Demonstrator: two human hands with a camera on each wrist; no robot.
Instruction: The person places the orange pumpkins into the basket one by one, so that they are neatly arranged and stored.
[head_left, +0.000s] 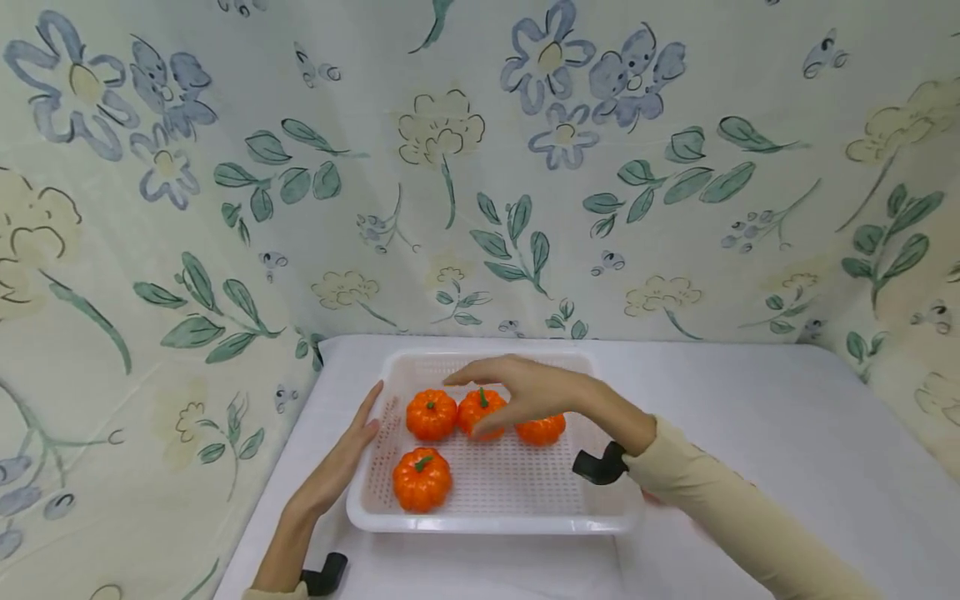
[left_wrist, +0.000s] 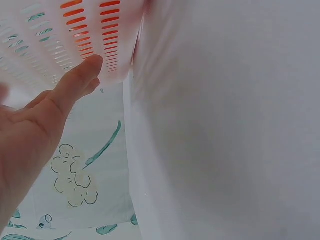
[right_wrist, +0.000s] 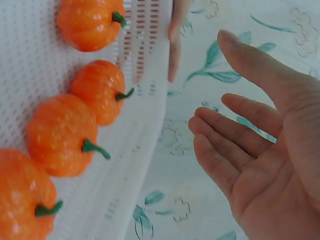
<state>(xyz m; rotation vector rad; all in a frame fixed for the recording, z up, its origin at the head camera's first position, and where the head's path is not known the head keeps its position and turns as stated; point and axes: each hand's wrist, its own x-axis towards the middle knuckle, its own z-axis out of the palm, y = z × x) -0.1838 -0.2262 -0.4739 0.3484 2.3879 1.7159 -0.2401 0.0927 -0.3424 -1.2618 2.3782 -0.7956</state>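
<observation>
A white plastic basket [head_left: 487, 524] with slotted walls holds several small orange pumpkins with green stems. One pumpkin [head_left: 422, 480] sits at the front left; three others, among them the back-left pumpkin [head_left: 431, 415], stand in a row towards the far side. My left hand [head_left: 333, 467] has its fingers extended along the basket's left wall, and in the left wrist view the fingertips are right at the slots. Above the row of pumpkins my right hand [head_left: 528, 387] hovers, fingers relaxed and thumb apart, holding nothing. It partly hides the middle pumpkin [head_left: 480, 407] and the right pumpkin [head_left: 542, 430].
The basket stands on a table with a white cloth [head_left: 750, 417]. A floral-patterned curtain [head_left: 450, 208] rises behind and at the sides. Something small and reddish [head_left: 651, 498] peeks out beside the right sleeve, mostly hidden.
</observation>
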